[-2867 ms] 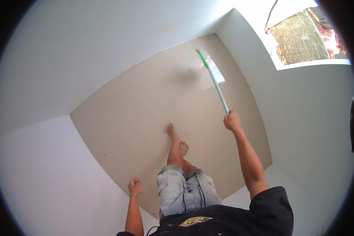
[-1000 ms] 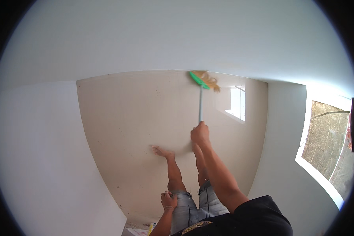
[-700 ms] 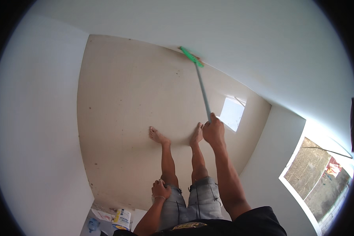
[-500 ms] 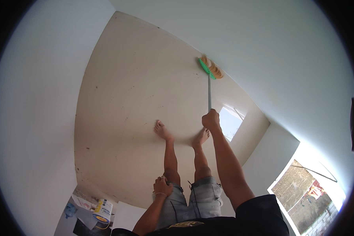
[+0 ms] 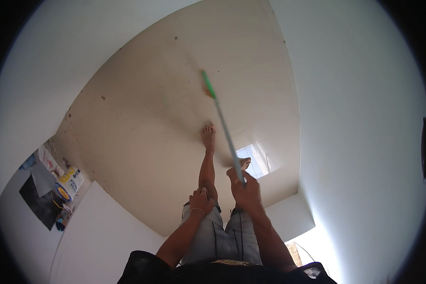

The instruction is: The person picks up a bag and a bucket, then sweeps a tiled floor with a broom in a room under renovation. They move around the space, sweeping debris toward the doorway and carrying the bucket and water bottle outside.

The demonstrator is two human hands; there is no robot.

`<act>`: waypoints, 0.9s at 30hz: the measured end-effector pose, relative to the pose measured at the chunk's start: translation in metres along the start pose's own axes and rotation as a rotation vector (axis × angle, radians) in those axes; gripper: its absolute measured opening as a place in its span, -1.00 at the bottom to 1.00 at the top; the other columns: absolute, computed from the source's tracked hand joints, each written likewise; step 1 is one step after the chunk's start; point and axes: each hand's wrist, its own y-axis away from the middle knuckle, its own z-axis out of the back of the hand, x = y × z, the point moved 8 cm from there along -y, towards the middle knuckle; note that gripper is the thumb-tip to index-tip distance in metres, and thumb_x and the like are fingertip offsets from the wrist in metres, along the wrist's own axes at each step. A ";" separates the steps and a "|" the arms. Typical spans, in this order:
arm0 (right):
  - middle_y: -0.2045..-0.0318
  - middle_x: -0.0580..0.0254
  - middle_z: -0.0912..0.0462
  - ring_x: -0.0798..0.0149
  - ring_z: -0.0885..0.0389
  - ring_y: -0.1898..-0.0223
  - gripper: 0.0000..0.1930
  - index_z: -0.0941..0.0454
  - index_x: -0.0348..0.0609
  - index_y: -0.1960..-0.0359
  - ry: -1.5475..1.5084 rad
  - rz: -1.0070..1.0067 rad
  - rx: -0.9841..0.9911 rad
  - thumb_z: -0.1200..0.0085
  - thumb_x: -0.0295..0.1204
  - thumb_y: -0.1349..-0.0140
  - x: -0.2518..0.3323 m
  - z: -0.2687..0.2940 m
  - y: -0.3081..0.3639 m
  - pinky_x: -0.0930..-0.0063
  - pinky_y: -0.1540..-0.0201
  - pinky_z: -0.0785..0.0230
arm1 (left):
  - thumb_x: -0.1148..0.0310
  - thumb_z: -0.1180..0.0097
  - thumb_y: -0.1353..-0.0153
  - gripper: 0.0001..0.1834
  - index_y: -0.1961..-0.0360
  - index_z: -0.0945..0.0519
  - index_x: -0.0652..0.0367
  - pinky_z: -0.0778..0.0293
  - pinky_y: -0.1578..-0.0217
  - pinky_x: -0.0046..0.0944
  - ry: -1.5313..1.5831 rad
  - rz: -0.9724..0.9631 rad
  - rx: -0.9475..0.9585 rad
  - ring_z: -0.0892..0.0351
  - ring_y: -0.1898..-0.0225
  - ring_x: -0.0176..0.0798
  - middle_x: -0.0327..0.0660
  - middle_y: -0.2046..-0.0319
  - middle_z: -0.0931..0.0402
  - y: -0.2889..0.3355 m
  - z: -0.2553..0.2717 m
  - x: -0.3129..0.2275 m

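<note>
A broom with a green head (image 5: pixel 209 85) and tan bristles, blurred by motion, is low over the floor ahead of my feet. Its long grey handle (image 5: pixel 226 130) slants back toward me. Wrapped around the upper part of that handle is my right hand (image 5: pixel 245 187), its fingers closed. My left hand (image 5: pixel 202 201) lies on my left knee at the hem of my grey shorts, with nothing held in it. My bare left foot (image 5: pixel 208 136) stands near the broom handle; the right foot (image 5: pixel 244 163) is partly hidden behind my right hand.
Pale walls (image 5: pixel 355 118) border the beige floor (image 5: pixel 146 142), which has scattered dark specks. At the lower left are a white-and-yellow bucket (image 5: pixel 70 183), a black sheet (image 5: pixel 40 201) and clutter. A bright window reflection (image 5: pixel 256 160) shines by my right foot.
The broom head has swept left, away from the right wall's base. My right hand moved left and nearer my body with the handle. My view has turned; my left hand stays on the knee.
</note>
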 end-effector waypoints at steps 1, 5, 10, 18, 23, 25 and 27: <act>0.35 -0.30 -0.69 -0.19 -0.72 0.30 -0.58 -0.55 -0.44 -0.13 0.095 -0.016 -0.161 -0.05 -0.45 -0.28 0.004 0.026 -0.007 0.07 0.19 -0.53 | 0.09 -0.23 -0.06 -0.45 -0.05 -0.56 0.14 -0.47 -0.08 0.08 0.029 -0.016 -0.004 -0.55 -0.14 -0.05 -0.10 -0.04 -0.54 -0.002 0.000 -0.002; 0.37 -0.30 -0.64 -0.25 -0.69 0.24 -0.58 -0.48 -0.49 -0.10 0.434 0.148 -0.027 -0.04 -0.46 -0.26 0.050 -0.016 -0.046 -0.02 0.12 -0.51 | 0.08 -0.22 -0.07 -0.42 -0.10 -0.55 0.14 -0.46 -0.09 0.08 0.079 -0.010 0.008 -0.54 -0.16 -0.07 -0.10 -0.06 -0.54 -0.012 -0.009 0.003; 0.26 -0.45 -0.67 -0.35 -0.70 0.08 -0.63 -0.47 -0.55 0.03 0.082 0.198 -0.083 -0.09 -0.46 -0.20 0.077 -0.167 -0.041 -0.05 0.06 -0.55 | 0.13 -0.19 -0.04 -0.58 0.07 -0.55 0.02 -0.46 -0.04 0.00 0.134 -0.008 -0.181 -0.57 -0.07 -0.08 -0.21 0.03 -0.57 -0.012 0.004 0.008; 0.15 -0.33 -0.71 -0.17 -0.74 0.05 -0.51 -0.49 -0.46 -0.22 0.117 -0.015 0.314 -0.09 -0.42 -0.29 0.033 -0.036 -0.050 0.08 0.09 -0.56 | 0.10 -0.19 -0.10 -0.39 -0.16 -0.54 0.18 -0.45 -0.14 0.08 0.197 0.069 -0.009 -0.56 -0.16 -0.01 -0.05 -0.06 -0.59 -0.024 0.041 -0.012; 0.21 -0.33 -0.70 -0.11 -0.74 0.21 -0.52 -0.49 -0.53 -0.19 0.287 -0.080 -0.290 -0.03 -0.45 -0.28 -0.029 0.201 -0.056 0.20 0.11 -0.56 | 0.18 -0.18 -0.03 -0.45 -0.06 -0.56 0.19 -0.46 -0.12 0.06 0.212 0.029 -0.130 -0.59 -0.10 0.00 -0.06 0.01 -0.61 -0.019 0.070 -0.030; 0.37 -0.24 -0.69 -0.05 -0.74 0.34 -0.55 -0.51 -0.55 -0.13 0.394 -0.073 -0.387 0.03 -0.50 -0.24 -0.050 0.260 -0.104 0.19 0.25 -0.56 | 0.20 -0.18 -0.01 -0.46 -0.05 -0.57 0.19 -0.47 -0.09 0.05 0.226 0.036 -0.146 -0.59 -0.08 0.00 -0.07 0.03 -0.61 -0.016 0.075 -0.035; 0.44 -0.22 -0.67 -0.01 -0.72 0.45 -0.58 -0.53 -0.54 -0.06 0.333 -0.251 -0.317 0.07 -0.53 -0.19 -0.082 0.268 -0.174 0.18 0.44 -0.53 | 0.20 -0.18 0.00 -0.46 -0.05 -0.56 0.18 -0.48 -0.08 0.05 0.215 0.058 -0.185 -0.59 -0.08 0.00 -0.06 0.03 -0.61 -0.016 0.083 -0.038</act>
